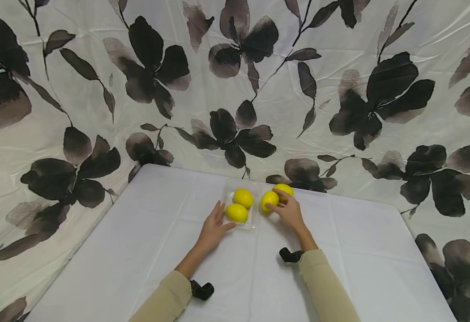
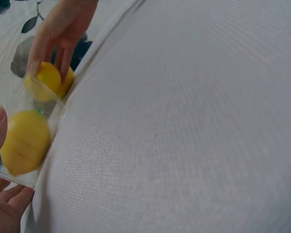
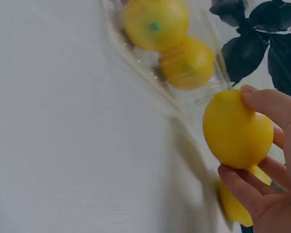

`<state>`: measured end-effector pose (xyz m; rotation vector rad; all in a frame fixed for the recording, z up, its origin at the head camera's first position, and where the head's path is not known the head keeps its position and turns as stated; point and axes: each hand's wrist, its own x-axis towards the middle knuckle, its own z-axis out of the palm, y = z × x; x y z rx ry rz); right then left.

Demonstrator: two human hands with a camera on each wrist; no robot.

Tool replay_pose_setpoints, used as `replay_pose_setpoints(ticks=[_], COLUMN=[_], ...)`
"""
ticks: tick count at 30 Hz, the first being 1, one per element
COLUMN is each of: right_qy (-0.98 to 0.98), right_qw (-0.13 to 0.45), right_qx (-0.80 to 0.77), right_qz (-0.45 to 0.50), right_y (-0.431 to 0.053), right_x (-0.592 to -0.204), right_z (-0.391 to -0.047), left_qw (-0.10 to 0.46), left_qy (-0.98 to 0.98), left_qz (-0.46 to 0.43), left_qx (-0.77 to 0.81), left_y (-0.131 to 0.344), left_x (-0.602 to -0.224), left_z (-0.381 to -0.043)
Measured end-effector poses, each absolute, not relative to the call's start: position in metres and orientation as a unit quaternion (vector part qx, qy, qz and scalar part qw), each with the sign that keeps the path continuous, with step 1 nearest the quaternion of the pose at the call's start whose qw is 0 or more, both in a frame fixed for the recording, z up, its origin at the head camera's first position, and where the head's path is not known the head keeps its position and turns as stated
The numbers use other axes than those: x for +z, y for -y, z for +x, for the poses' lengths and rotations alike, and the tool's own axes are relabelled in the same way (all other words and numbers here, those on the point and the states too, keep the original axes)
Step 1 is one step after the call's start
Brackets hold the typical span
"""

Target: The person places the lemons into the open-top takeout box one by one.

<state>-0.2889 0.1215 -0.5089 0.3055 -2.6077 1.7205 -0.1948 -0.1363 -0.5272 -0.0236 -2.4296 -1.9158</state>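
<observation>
Two lemons (image 1: 243, 198) lie in a clear plastic tray (image 1: 252, 223) near the far side of the white table. My left hand (image 1: 211, 228) rests at the tray's near left corner, its fingers extended along the left side and its thumb by the front. Just right of the tray, my right hand (image 1: 290, 213) pinches another lemon (image 3: 237, 128) between thumb and fingers. This lemon appears raised off the table in the right wrist view. Behind it sits one more lemon (image 1: 284, 189), partly covered by the right hand.
The white-covered table (image 1: 235, 277) has its far edge just beyond the tray and lemons. A pale cloth with dark flowers (image 1: 235, 138) hangs behind and around it. Black wrist cameras (image 1: 202, 290) stick out from both sleeves.
</observation>
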Motion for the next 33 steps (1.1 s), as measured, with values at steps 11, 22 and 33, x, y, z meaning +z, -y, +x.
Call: replay_pose_setpoints(ticks=[11,22,33], right_qy=[0.806,0.797,0.828], right_qw=[0.019,-0.024,-0.001], right_qx=[0.573,0.568,0.513], right_qz=[0.147,0.204,0.228], right_y=[-0.102,-0.052,-0.029], right_x=[-0.473,-0.471,-0.48], right_z=[-0.294,-0.287,-0.282], left_qw=[0.027,0.027,0.022], left_qy=[0.793,0.787,0.785], left_qz=[-0.007,-0.015,-0.02], left_qx=[-0.609,-0.616,-0.619], left_y=[0.14,0.141,0.138], left_x=[-0.526,-0.526,-0.528], left_z=[-0.198,-0.197,-0.196])
